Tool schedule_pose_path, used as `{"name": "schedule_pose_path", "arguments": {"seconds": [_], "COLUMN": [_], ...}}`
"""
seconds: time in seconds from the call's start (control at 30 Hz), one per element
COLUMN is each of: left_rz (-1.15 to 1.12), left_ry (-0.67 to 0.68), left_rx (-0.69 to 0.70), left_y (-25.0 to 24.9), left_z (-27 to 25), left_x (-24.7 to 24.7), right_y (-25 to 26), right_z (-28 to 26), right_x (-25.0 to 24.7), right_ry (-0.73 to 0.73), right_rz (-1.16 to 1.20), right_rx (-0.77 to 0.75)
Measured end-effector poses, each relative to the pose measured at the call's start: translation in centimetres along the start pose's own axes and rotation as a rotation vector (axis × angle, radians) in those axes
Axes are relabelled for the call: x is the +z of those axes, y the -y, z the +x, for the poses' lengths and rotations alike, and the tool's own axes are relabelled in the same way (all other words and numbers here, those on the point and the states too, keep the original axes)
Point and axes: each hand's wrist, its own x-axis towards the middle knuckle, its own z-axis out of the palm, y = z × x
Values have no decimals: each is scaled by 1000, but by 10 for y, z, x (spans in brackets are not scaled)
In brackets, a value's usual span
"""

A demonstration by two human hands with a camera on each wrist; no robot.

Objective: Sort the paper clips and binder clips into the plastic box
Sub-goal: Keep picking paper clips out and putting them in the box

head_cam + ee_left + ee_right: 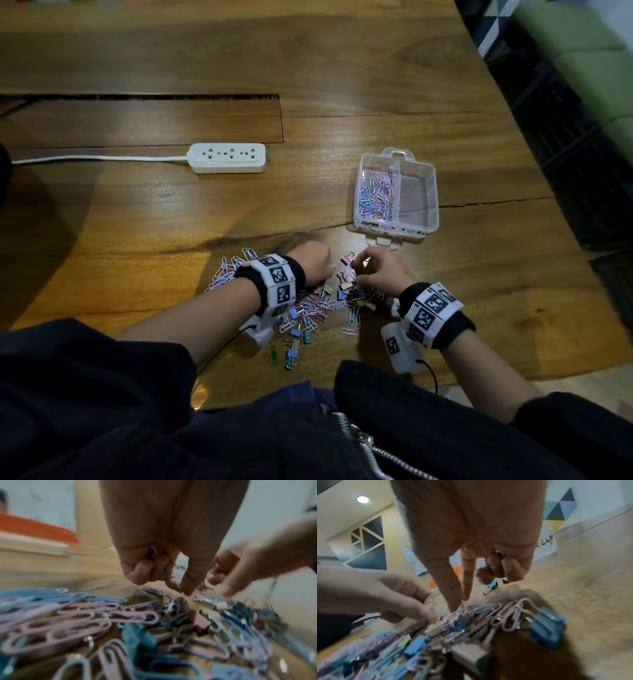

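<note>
A mixed pile of pastel paper clips and small binder clips (318, 308) lies on the wooden table near me. Both hands hover over its far end. My left hand (325, 270) pinches a clip between thumb and forefinger (181, 589), and its curled fingers hold a pink paper clip (152, 551) against the palm. My right hand (359, 270) sets thumb and forefinger on a pink paper clip (459, 606) in the pile, its other fingers curled on small clips (500, 553). The clear plastic box (433, 192) stands open beyond the hands, with paper clips (376, 198) in its left compartment and its right compartment bare.
A white power strip (227, 157) with its cable lies to the far left. A long slot (281, 116) cuts the tabletop behind it. The table's curved edge (534, 164) runs down the right side. A blue binder clip (546, 623) sits at the pile's right edge.
</note>
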Motion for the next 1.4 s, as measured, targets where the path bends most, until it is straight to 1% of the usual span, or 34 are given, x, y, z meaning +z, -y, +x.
{"name": "schedule_pose_path", "arguments": {"seconds": [0.07,0.1,0.17,0.2,0.23,0.27,0.3,0.37,0.43,0.5,0.6,0.67,0.7,0.73,0.77,0.87,0.9,0.97,1.07,1.23,1.3,1.4], "left_rz": [-219,-389,-899,-1140,-1314,-1413,-1463,-1479,-1441,-1354,-1293,-1309,-1278,-1189,-1028,-385,-248,-118,-22,99,112,44], "left_ry": [-6,-3,56,101,143,179,204,236,258,259,225,191,178,156,121,-32,-54,-44,-16,-6,27,88], "left_rx": [-35,-56,-88,-80,-53,-24,-2,8,-8,-24,-34,-88,-124,-155,-179,-188,-182,-172,-152,-41,-24,21], "left_y": [4,7,12,14,16,16,16,16,17,17,15,16,17,18,19,21,20,20,16,14,14,18], "left_z": [-2,-3,-6,-9,-11,-13,-15,-17,-16,-16,-17,-16,-16,-15,-15,-15,-17,-17,-17,-14,-14,-13], "left_x": [-6,-9,-15,-18,-21,-22,-23,-23,-21,-20,-19,-21,-22,-23,-23,-18,-15,-8,-1,6,8,6], "right_y": [-2,-2,1,3,4,6,7,9,8,6,1,-3,-4,-5,-6,-14,-16,-21,-22,-22,-21,-20], "right_z": [-2,-2,-1,-1,-1,-2,-2,-3,-1,1,1,0,-1,-3,-5,-9,-9,-10,-13,-13,-14,-16], "right_x": [3,4,6,7,7,8,8,10,13,15,15,13,10,7,3,-9,-12,-16,-18,-18,-16,-14], "right_ry": [17,2,-18,-26,-39,-54,-63,-55,-31,12,27,9,-5,-25,-45,-53,-28,30,69,76,44,-28], "right_rz": [-102,-137,-204,-245,-287,-323,-351,-381,-401,-398,-259,-139,-33,107,256,625,726,875,939,908,901,897], "right_rx": [-21,-44,-87,-105,-121,-135,-143,-153,-151,-150,-128,-108,-81,-46,-10,59,70,90,102,118,131,121]}}
